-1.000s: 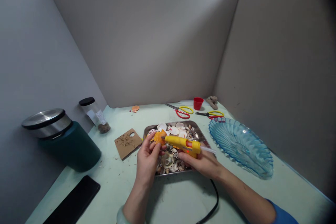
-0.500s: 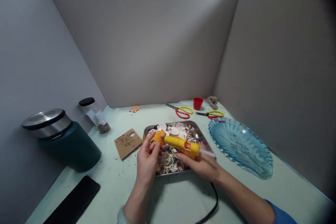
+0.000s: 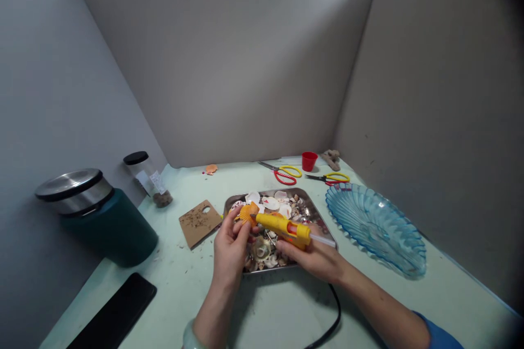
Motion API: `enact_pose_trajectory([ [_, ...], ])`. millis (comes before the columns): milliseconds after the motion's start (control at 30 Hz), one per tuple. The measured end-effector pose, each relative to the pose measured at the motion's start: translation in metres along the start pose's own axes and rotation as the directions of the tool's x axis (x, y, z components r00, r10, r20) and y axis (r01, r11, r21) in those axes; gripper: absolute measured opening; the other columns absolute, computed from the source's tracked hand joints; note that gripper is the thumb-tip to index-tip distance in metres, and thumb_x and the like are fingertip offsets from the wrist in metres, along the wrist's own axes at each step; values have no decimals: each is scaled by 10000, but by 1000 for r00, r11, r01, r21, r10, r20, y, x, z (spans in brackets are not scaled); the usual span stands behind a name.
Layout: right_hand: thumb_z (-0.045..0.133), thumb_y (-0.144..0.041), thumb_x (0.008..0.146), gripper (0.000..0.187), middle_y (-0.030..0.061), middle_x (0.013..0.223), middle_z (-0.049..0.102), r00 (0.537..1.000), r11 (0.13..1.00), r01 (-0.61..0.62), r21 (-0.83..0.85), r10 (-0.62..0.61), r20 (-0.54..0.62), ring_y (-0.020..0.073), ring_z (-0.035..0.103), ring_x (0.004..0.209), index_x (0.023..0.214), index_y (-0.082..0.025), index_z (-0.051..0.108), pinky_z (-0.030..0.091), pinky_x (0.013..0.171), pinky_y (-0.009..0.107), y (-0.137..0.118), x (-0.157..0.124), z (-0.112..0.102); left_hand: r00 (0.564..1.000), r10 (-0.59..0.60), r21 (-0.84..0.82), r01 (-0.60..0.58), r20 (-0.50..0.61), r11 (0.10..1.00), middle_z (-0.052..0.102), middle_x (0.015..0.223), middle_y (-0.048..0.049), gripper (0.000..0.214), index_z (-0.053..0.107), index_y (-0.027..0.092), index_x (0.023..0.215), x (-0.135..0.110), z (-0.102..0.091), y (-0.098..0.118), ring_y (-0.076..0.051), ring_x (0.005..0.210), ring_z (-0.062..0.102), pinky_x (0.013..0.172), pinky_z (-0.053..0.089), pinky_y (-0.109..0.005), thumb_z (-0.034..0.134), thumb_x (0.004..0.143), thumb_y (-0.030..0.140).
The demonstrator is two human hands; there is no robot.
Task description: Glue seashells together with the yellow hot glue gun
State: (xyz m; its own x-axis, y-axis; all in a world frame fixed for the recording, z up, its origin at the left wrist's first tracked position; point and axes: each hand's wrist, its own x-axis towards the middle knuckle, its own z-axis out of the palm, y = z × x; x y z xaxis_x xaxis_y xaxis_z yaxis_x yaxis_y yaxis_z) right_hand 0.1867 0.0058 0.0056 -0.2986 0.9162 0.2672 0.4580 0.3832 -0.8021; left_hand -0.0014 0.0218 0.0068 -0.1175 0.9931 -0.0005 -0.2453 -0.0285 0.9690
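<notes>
My left hand (image 3: 228, 251) pinches a small orange scallop shell (image 3: 246, 212) above the near left corner of a steel tray (image 3: 314, 212). My right hand (image 3: 317, 258) grips a yellow glue gun (image 3: 283, 225). The gun's nozzle points left and touches the shell. A clear glue stick pokes out of the gun's back end. A black cord (image 3: 333, 319) runs from the gun toward me. The tray is heaped with several white and brown shells (image 3: 275, 203).
A ribbed blue glass dish (image 3: 374, 226) lies right of the tray. Two yellow-handled scissors (image 3: 285, 173) and a red cup (image 3: 309, 161) sit at the back. On the left are a brown card (image 3: 200, 222), a jar (image 3: 148, 178), a teal bin (image 3: 96, 218) and a black phone (image 3: 112, 316).
The glue gun has tilted slightly, its back end dropping a little toward me. Both hands stay over the tray with the nozzle at the shell.
</notes>
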Motion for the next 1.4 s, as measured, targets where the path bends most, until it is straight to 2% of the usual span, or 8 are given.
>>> enact_pose_trajectory([
  [133,590,-407,872,312,55,901,754,999,999,-37,17,37,-4,244,687,802,1056,-197,731,555,749,335,-3,1,-2,1000,-12,-24,11,-23,1000,738,772,-73,769,505,72,1261,0,0,1,-159,656,649,583,476,-228,813,644,414],
  [233,608,-400,860,281,50,935,757,1000,1000,-6,8,6,6,244,687,829,1024,-210,736,551,769,334,-3,1,-3,999,-19,-51,18,-34,999,734,756,-63,781,512,82,1253,0,0,1,-142,619,628,566,462,-217,832,622,410],
  [467,601,-385,866,309,59,1001,755,999,999,-31,28,32,-14,252,696,896,1087,-209,725,548,831,352,-4,2,-3,998,-20,-67,17,-55,998,698,673,-23,815,511,71,1264,1,1,0,-112,561,582,518,432,-186,845,597,400],
  [733,588,-436,864,297,38,851,746,1000,999,-17,-33,17,0,219,673,736,979,-206,738,549,700,308,1,-2,-2,996,-79,-153,72,-37,986,686,631,-16,822,493,67,1268,4,-4,-2,-109,528,579,503,448,-193,853,588,355],
  [1000,581,-416,870,303,48,897,745,1000,1000,-11,22,10,17,234,682,827,1033,-206,726,542,805,328,-4,0,-4,993,-109,-195,101,-34,976,690,649,-12,786,501,76,1245,3,-4,2,-99,517,572,495,460,-191,859,585,310],
  [1167,571,-447,868,312,38,748,718,997,996,-75,-45,74,-24,217,656,671,928,-189,737,549,664,317,-4,1,-7,994,-111,-198,105,-23,975,670,612,2,792,504,78,1231,2,-5,3,-109,524,575,501,463,-193,866,570,320],
  [1333,602,-433,867,291,46,902,748,999,999,-46,4,46,-26,238,681,799,1013,-221,736,556,763,346,0,0,-5,991,-135,-193,128,-20,973,667,606,4,817,487,83,1271,2,-5,3,-103,512,567,508,459,-188,859,584,321],
  [1400,606,-426,870,279,41,884,749,1000,999,-16,32,16,0,229,679,781,1007,-223,737,559,758,339,0,-1,-4,988,-153,-195,144,-29,970,669,608,0,837,488,79,1273,2,-4,4,-107,513,572,501,456,-187,868,565,316],
])
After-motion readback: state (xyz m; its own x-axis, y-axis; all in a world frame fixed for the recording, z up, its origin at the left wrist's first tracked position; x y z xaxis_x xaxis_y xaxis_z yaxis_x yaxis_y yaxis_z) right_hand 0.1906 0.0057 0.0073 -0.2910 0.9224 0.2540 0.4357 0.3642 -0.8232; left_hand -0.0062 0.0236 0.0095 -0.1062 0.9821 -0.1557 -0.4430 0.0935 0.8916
